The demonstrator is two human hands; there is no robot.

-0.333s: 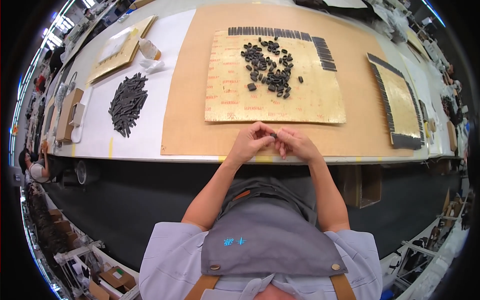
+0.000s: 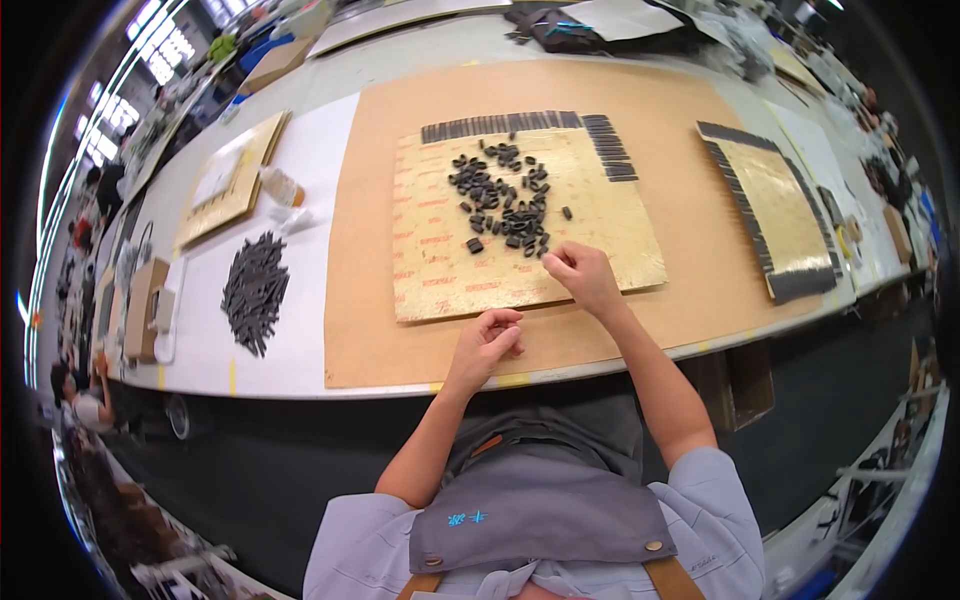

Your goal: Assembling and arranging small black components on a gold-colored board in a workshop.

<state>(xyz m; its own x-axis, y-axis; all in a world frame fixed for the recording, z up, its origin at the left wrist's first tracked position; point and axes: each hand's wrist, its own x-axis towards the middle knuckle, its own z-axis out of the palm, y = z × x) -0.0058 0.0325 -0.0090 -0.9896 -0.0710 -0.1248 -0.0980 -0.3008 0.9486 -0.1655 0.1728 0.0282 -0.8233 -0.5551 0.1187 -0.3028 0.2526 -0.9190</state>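
Observation:
My right hand (image 2: 584, 277) is pinched over the gold board (image 2: 450, 290), its fingertips at a small black loop (image 2: 543, 253) by the near end of a loose pile of such loops (image 2: 520, 215). Just off the board's front edge, my left hand (image 2: 487, 352) holds nothing that I can see; its fingers are half curled, with the thumb apart from them. Flat black strips (image 2: 500, 125) stand side by side along the board's far edge, and more strips (image 2: 608, 148) line its far right side.
A heap of loose black strips (image 2: 254, 295) lies on the white surface to the left. Beyond it are a bottle (image 2: 281, 187) and another board (image 2: 232, 185). On the right is a second gold board (image 2: 775, 215) edged with black strips. Brown paper (image 2: 360, 300) covers the table's middle.
My hands have parted. The right has gone forward to the loops on the board with the small black piece; the left stays near the front edge. The whole view has shifted and tilted.

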